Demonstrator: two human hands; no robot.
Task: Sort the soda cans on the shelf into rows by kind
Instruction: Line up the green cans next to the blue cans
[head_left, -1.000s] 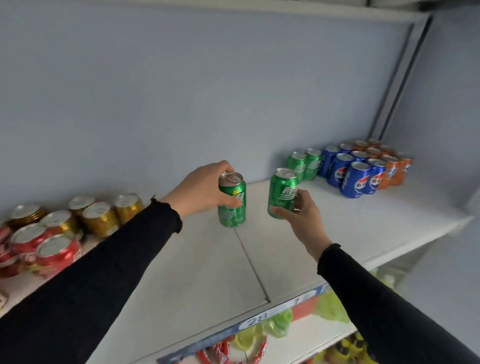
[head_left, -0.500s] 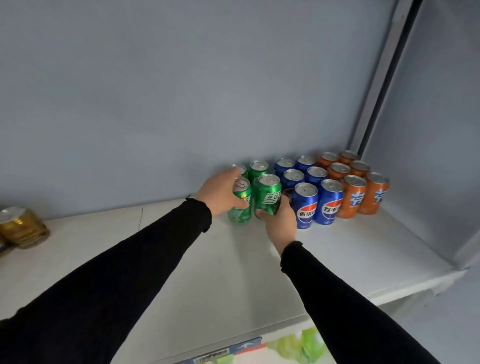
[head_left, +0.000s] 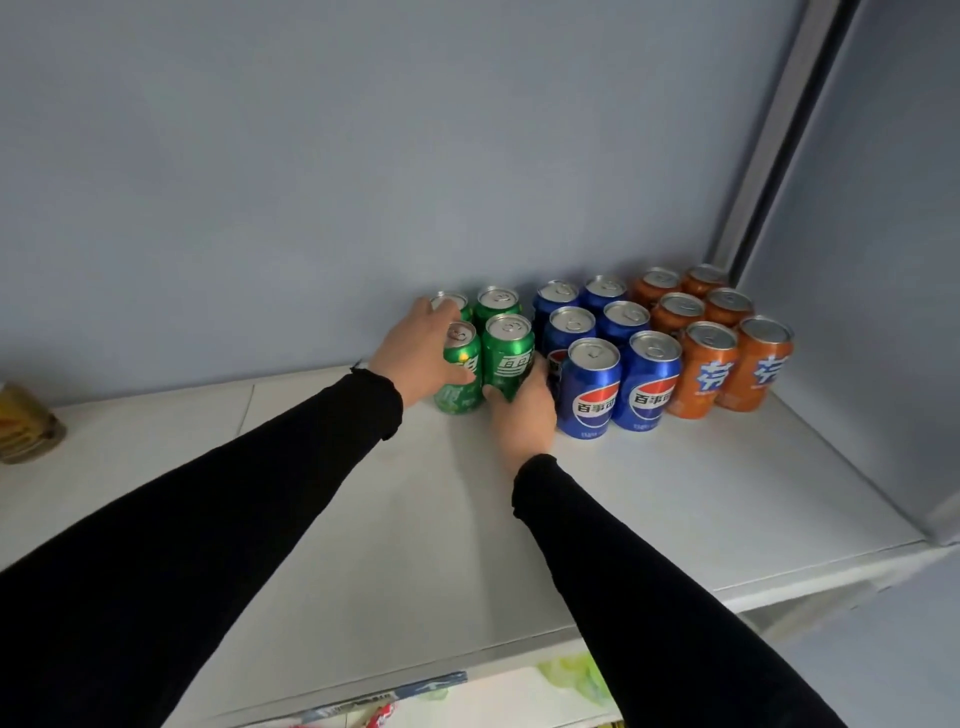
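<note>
Head camera: the left hand (head_left: 415, 358) wraps a green aluminium soda can (head_left: 460, 370), and the right hand (head_left: 522, 410) clasps a second green can (head_left: 508, 356) beside it, both standing on the white shelf (head_left: 426, 519) in front of two more green cans (head_left: 498, 301). Blue cola cans (head_left: 592, 389) stand just right, orange cans (head_left: 706, 369) beyond. Pushing the right can further could nudge the front blue can out of its row.

Blue cans (head_left: 592, 389) – Pepsi globe, Chinese "百事"; green can (head_left: 506, 358) – white Chinese characters, unclear.
</note>
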